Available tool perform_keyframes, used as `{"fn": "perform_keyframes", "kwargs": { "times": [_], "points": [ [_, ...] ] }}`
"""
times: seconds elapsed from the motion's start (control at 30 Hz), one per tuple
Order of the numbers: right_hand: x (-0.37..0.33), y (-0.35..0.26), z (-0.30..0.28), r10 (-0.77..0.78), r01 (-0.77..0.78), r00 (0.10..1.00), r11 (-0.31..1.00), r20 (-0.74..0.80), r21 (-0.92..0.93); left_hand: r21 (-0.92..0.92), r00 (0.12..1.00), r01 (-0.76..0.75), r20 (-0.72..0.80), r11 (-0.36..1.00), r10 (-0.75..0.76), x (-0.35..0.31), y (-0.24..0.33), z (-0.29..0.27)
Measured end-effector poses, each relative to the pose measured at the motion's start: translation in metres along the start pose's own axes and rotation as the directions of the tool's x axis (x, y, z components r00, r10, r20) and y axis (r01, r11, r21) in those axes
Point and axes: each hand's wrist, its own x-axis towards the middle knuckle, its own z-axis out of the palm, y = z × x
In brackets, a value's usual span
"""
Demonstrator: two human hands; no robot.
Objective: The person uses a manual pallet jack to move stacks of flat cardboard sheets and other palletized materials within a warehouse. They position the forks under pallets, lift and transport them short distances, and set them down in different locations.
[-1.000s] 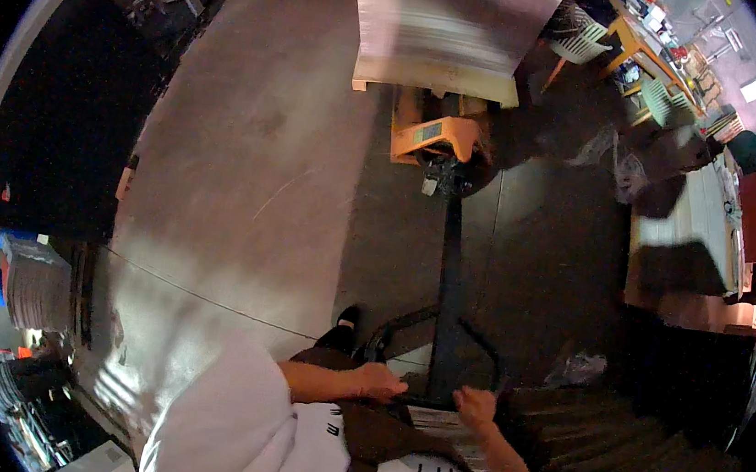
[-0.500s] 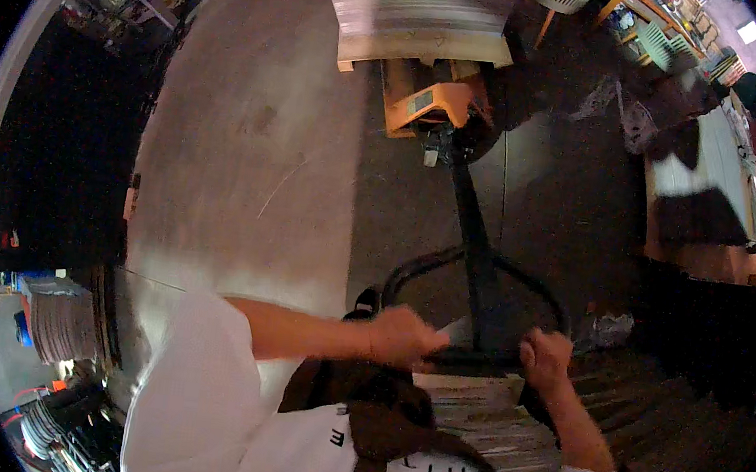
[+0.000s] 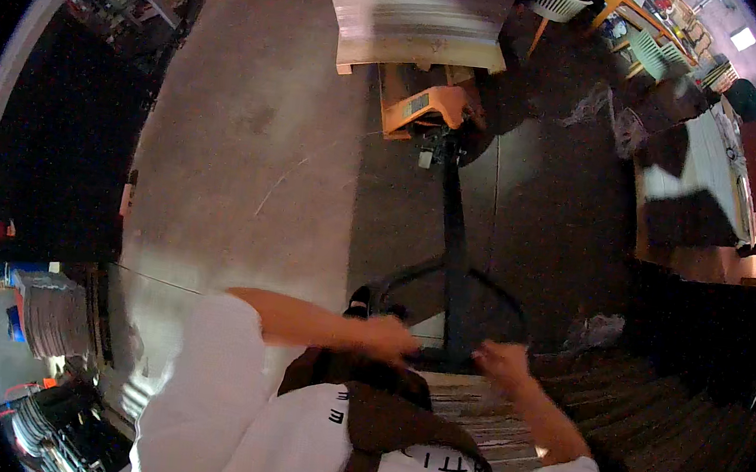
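A pallet jack with an orange body stands at the front of a wooden pallet carrying a large wrapped stack. From it a long black handle reaches toward me and ends in a looped grip. My left hand is closed around the left part of the grip's crossbar. My right hand is closed on the bar's right side, its fingers partly blurred. Below the bar, my dark apron hides part of what lies close to my body.
To the right stands a long table with a white top. Crumpled clear plastic lies on the floor. Flat stacked sheets sit close on my right, another stack at the left. White chairs stand at the far right.
The handle's near end has swung to the left, and both hands have moved left with it. The pallet and stack look nearly unmoved.
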Motion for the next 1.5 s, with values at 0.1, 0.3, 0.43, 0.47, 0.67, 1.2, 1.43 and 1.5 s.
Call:
{"fn": "perform_keyframes", "kwargs": {
  "times": [0.1, 0.3, 0.43, 0.47, 0.67, 1.2, 1.43, 1.5],
  "points": [
    [0.024, -0.042, -0.075, 0.047, -0.070, 0.974, 0.993, -0.221, -0.100, 0.070, 0.975, 0.054, -0.218, 0.996, -0.038, -0.050, 0.029, -0.099],
    [0.002, -0.017, -0.015, -0.060, 0.022, 0.959, 0.990, -0.276, -0.140, -0.015, 0.989, -0.015, -0.145, 1.000, 0.013, -0.017, 0.010, -0.018],
    [-0.015, 0.007, 0.076, 0.061, -0.050, 0.995, 0.990, 0.085, -0.132, -0.205, 0.997, 0.064, -0.017, 0.977, -0.069, 0.031, -0.011, 0.135],
    [-0.020, 0.023, 0.114, 0.025, -0.018, 0.998, 0.992, 0.050, -0.126, -0.144, 0.997, 0.064, -0.023, 0.987, -0.068, 0.047, -0.020, 0.183],
    [-0.031, 0.065, 0.187, 0.068, -0.061, 0.987, 0.997, 0.148, -0.049, -0.103, 0.977, 0.046, 0.211, 0.994, -0.023, 0.049, -0.027, 0.144],
    [-0.027, -0.002, 0.008, -0.037, 0.019, 0.986, 0.993, -0.163, -0.114, -0.100, 0.986, -0.109, -0.136, 0.989, 0.095, 0.007, 0.021, 0.037],
    [-0.020, 0.057, 0.163, 0.112, -0.101, 0.986, 0.990, 0.126, -0.095, -0.151, 0.996, 0.011, 0.085, 0.989, 0.002, 0.082, -0.040, 0.192],
    [-0.031, 0.023, 0.141, 0.076, -0.073, 0.992, 0.997, 0.097, -0.034, -0.202, 0.981, 0.053, 0.195, 0.978, -0.013, 0.059, -0.024, 0.171]
  ]
}}
